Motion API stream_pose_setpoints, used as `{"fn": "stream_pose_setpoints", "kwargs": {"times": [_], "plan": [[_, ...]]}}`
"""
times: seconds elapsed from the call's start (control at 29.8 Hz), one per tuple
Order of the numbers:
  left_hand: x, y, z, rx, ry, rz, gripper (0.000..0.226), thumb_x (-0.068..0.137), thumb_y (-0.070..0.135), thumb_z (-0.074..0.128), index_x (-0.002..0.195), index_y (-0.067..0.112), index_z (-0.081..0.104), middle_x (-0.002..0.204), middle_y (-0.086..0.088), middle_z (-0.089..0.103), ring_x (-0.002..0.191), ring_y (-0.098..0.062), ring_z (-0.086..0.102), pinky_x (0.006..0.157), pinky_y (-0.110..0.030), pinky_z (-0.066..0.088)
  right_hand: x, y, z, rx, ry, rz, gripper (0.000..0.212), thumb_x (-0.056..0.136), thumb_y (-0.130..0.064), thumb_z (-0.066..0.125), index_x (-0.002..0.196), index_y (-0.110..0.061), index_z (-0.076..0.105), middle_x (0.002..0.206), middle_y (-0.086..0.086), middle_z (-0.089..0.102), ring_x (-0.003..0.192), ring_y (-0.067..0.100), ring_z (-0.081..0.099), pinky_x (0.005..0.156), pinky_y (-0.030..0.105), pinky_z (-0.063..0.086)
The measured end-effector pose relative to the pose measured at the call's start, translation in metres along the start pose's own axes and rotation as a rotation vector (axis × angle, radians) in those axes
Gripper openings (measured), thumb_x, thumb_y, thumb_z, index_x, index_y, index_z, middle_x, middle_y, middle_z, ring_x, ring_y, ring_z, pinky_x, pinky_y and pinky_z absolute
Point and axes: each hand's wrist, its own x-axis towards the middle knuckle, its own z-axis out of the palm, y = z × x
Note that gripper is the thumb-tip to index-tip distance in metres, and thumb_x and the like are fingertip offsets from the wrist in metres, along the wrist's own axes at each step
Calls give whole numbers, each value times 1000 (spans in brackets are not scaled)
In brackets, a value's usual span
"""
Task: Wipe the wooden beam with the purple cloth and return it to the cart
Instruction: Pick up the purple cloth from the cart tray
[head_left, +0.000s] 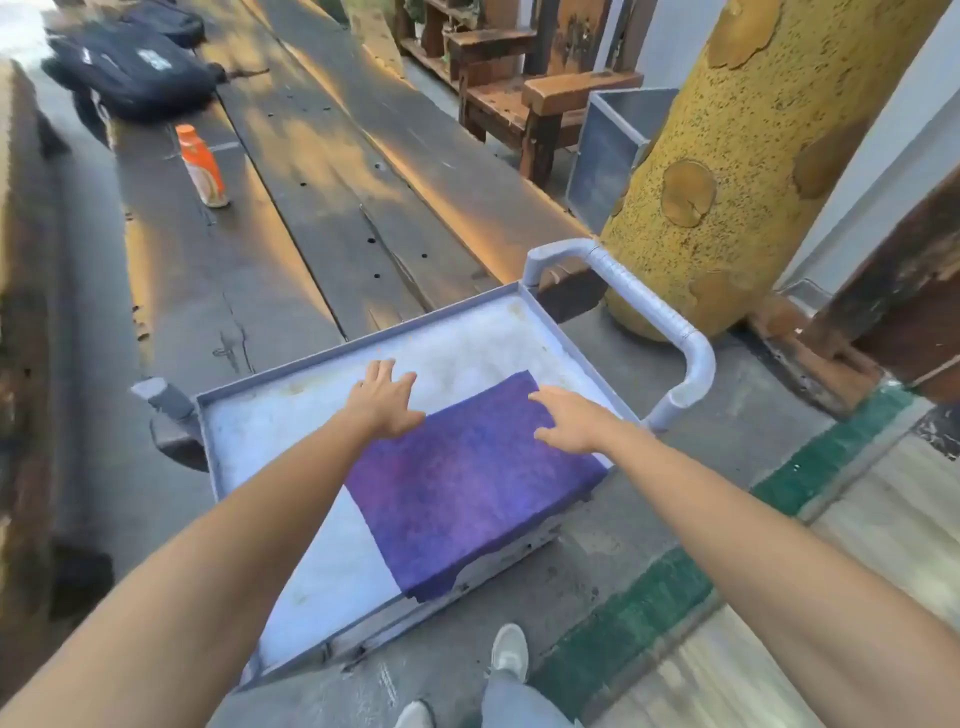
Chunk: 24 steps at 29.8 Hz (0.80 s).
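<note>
A purple cloth (470, 483) lies folded flat on the right half of the grey cart's tray (291, 431), its near edge hanging over the tray rim. My left hand (384, 397) hovers over the cloth's far left corner with fingers spread, holding nothing. Over the cloth's far right edge, my right hand (569, 418) is also open, fingers apart. Dark wooden beams (311, 197) stretch away beyond the cart toward the upper left.
The cart's grey handle (660, 322) curves up on the right. An orange bottle (202, 166) stands on the beams, black backpacks (130, 67) farther back. A yellow speckled column (727, 156) rises right of the cart, with wooden benches (530, 93) behind it.
</note>
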Motion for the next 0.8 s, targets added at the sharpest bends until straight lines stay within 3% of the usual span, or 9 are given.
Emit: {"fn": "stream_pose_setpoints", "kwargs": {"times": [0.1, 0.3, 0.44, 0.57, 0.64, 0.74, 0.8], "plan": [[6, -14, 20, -76, -81, -84, 70, 95, 39, 56, 156, 15, 31, 158, -16, 31, 148, -34, 20, 111, -52, 38, 30, 6, 7, -8, -58, -18, 71, 98, -30, 55, 162, -18, 26, 172, 4, 16, 157, 20, 19, 120, 41, 32], [-2, -33, 64, -168, -168, -215, 72, 93, 35, 59, 157, 16, 31, 153, -15, 38, 143, -35, 27, 110, -49, 40, 84, 8, 14, -8, -109, -78, 80, 98, -23, 55, 165, -19, 11, 174, -2, 4, 160, 18, 4, 125, 40, 22], [-7, -41, 82, -190, -120, -301, 57, 89, 25, 62, 143, 15, 45, 140, -13, 43, 132, -34, 36, 100, -48, 47, 108, 8, 17, -24, -125, -98, 81, 97, -19, 53, 165, -21, 9, 173, -2, 8, 159, 20, 4, 123, 43, 26], [-4, -48, 92, -265, -92, -368, 27, 86, 18, 59, 112, 14, 53, 112, -10, 53, 117, -34, 42, 96, -47, 47, 120, 16, 22, -26, -55, -113, 71, 96, -25, 61, 159, -19, 28, 155, 6, 34, 146, 26, 29, 105, 42, 45], [-5, -52, 94, -265, -96, -383, 13, 85, 21, 59, 93, 17, 50, 99, -6, 49, 111, -34, 44, 96, -46, 45, 122, 19, 23, -25, -26, -115, 57, 95, -29, 65, 147, -18, 43, 141, 8, 45, 136, 28, 38, 101, 41, 45], [-12, -53, 96, -267, -74, -412, 15, 85, 26, 62, 82, 18, 49, 95, -5, 46, 100, -30, 39, 91, -45, 46, 122, 24, 23, -91, 25, -142, 25, 97, -30, 66, 117, -17, 61, 118, 6, 59, 125, 30, 45, 92, 38, 40], [-18, -53, 92, -306, -53, -406, 17, 84, 22, 65, 78, 16, 50, 91, -6, 50, 97, -30, 44, 80, -41, 48, 118, 28, 18, -92, 56, -163, 15, 97, -32, 66, 103, -18, 66, 105, 5, 61, 116, 31, 51, 87, 38, 37]]}}
